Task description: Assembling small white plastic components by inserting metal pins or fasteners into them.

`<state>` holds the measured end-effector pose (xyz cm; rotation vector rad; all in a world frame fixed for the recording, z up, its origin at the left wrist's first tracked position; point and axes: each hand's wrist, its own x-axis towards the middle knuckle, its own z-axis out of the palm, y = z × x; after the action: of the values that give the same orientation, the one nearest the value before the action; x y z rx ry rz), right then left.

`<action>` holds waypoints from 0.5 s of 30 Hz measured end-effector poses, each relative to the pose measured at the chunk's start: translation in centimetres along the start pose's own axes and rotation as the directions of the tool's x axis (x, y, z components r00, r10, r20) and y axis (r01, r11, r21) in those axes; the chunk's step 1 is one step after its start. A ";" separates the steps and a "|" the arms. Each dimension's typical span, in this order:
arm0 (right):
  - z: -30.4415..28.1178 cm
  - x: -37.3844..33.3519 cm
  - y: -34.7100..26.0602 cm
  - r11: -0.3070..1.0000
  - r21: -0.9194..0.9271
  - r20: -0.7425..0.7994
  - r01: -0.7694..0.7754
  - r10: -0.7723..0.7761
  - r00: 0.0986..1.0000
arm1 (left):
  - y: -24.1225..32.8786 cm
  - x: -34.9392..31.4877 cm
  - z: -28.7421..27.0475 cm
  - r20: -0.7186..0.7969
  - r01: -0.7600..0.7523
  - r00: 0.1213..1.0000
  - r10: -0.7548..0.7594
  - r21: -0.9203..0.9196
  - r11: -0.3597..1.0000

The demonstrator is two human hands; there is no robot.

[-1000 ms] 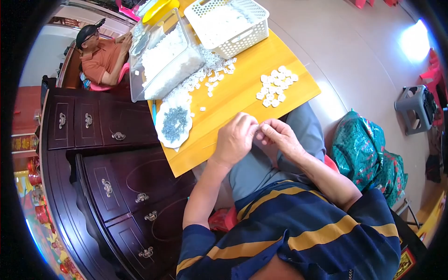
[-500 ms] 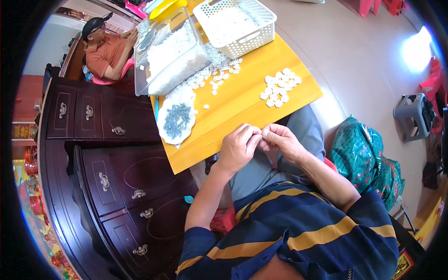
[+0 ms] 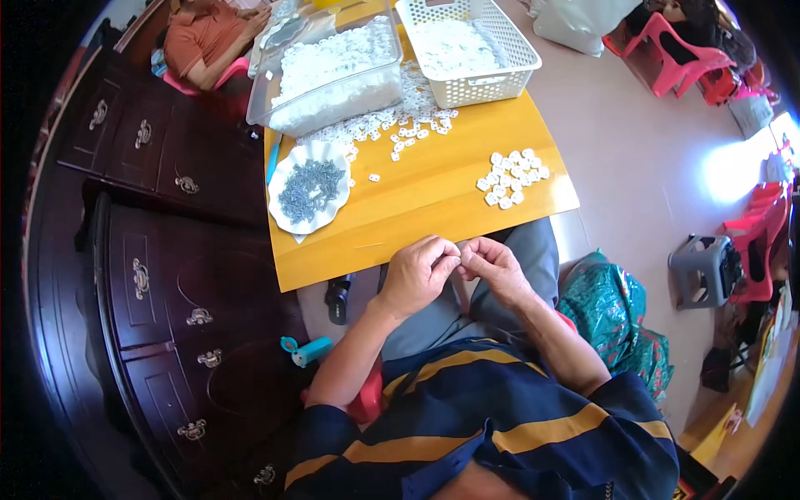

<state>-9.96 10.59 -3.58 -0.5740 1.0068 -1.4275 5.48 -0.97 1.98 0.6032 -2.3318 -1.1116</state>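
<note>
My view had shifted, yet at mid-frame the left hand (image 3: 419, 277) and right hand (image 3: 497, 271) stayed fingertip to fingertip, pinched, on what I couldn't tell; I judged their work ongoing. White pieces (image 3: 515, 184) lay upper right on the yellow surface (image 3: 425, 198).

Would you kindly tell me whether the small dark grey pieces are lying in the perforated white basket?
No, the small dark grey pieces lie in the scalloped white dish, which stands apart from the perforated white basket.
</note>
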 end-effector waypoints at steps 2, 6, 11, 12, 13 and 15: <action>0.2 0.1 0.0 0.999 -0.009 -0.019 -0.052 0.052 0.998 | -0.1 -0.2 0.0 -0.009 0.007 1.000 -0.007 0.003 1.000; 0.2 0.3 -0.3 0.994 -0.028 0.018 -0.109 0.109 0.994 | -0.6 -0.4 0.0 -0.027 -0.002 1.000 0.001 -0.036 0.999; -0.2 0.3 -0.2 0.978 0.039 0.091 -0.207 0.203 0.975 | -0.8 -0.5 -0.2 -0.039 -0.013 0.999 0.009 -0.105 0.994; -0.1 0.3 -0.2 0.977 0.033 0.090 -0.210 0.206 0.974 | -0.8 -0.5 -0.2 -0.038 -0.031 0.999 0.028 -0.093 0.995; 0.0 0.3 -0.1 0.973 0.084 0.087 -0.215 0.208 0.974 | -0.8 -0.5 -0.2 -0.036 -0.050 0.998 0.047 -0.081 0.995; 0.4 0.3 -0.1 0.966 0.131 0.082 -0.224 0.214 0.973 | -1.1 -0.4 -0.2 -0.059 -0.068 0.996 0.064 -0.063 0.996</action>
<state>-9.71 10.22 -3.40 -0.3926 0.8806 -1.2618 6.12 -1.50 1.08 0.5232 -2.2415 -1.1214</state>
